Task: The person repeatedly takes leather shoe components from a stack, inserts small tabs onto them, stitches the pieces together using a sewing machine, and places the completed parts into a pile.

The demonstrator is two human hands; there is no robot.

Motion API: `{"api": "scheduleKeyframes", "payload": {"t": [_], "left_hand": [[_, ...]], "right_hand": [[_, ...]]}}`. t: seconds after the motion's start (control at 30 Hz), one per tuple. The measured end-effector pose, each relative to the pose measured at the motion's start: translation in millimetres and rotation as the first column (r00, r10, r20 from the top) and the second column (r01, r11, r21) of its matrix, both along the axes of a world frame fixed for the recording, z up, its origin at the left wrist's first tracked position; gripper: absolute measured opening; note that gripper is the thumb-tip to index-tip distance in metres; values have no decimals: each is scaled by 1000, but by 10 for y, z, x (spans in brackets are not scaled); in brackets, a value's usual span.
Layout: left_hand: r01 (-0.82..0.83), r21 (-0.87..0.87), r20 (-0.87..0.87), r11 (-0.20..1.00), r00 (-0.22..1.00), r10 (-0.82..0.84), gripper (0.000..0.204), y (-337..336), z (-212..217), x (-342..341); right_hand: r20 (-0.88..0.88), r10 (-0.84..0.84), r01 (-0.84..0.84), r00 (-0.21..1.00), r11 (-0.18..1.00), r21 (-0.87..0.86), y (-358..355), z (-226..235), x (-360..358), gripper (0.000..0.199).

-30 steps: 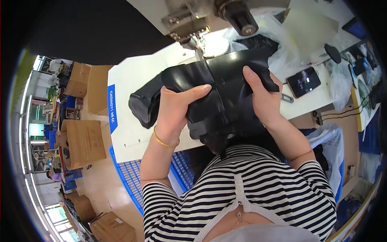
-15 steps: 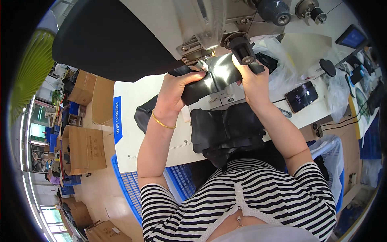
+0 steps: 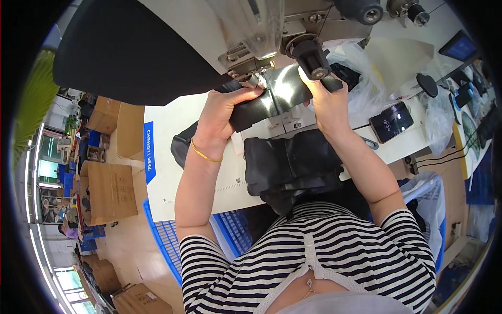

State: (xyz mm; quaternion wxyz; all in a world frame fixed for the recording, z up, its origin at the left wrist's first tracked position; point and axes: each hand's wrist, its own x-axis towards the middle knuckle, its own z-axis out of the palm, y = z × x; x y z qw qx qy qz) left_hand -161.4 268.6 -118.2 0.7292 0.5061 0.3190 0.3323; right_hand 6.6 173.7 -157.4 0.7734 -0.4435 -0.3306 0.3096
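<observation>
The left hand [image 3: 222, 112] is curling its fingers over the near edge of a glossy black fabric piece [image 3: 272, 97], thumb tucked under, pinching it flat just below the presser foot [image 3: 251, 78] of the sewing machine [image 3: 230, 36]. The right hand [image 3: 327, 102] is gripping the same strip at its other end, fingers closed around the fabric, right beneath a black knob [image 3: 312, 55] sticking out of the machine. Between the two hands the fabric is stretching taut and catching the light. A gold bangle [image 3: 205, 154] is sitting on the left wrist.

Just toward the body from the fingers, the rest of the black material [image 3: 290, 167] is bunching in a heap on the white table [image 3: 172, 157] and hanging over its edge toward the person's striped shirt [image 3: 324, 261]. Another black fold [image 3: 181, 146] is poking out past the left wrist.

Beyond the right hand, a dark phone [image 3: 392, 121] is lying face up on the table, with crumpled clear plastic bags [image 3: 366, 78] near it. Below the left elbow a blue plastic crate [image 3: 167, 240] is standing on the floor, and further out on that side cardboard boxes [image 3: 107, 191] are stacked.
</observation>
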Motion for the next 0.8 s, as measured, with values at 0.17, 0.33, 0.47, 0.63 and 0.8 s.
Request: {"api": "scheduleKeyframes", "payload": {"t": [0.17,0.33,0.47,0.63,0.8], "left_hand": [[28,17,20,999,999,-28,11,16,-15,-19],[42,-12,28,999,999,-42,11,18,-13,7],[48,-7,53,999,997,-48,10,60,-58,-20],[28,-74,37,997,999,-25,13,159,-65,-13],[9,-37,10,999,1000,-8,13,115,-41,21]], "right_hand": [[0,-9,9,1000,1000,-6,7,17,-20,21],[-22,10,-9,1000,1000,10,10,6,-8,17],[-16,2,-2,1000,1000,2,11,36,-22,17],[20,-6,6,1000,1000,-12,34,42,-2,18],[77,-15,18,997,999,-35,24,58,0,21]]}}
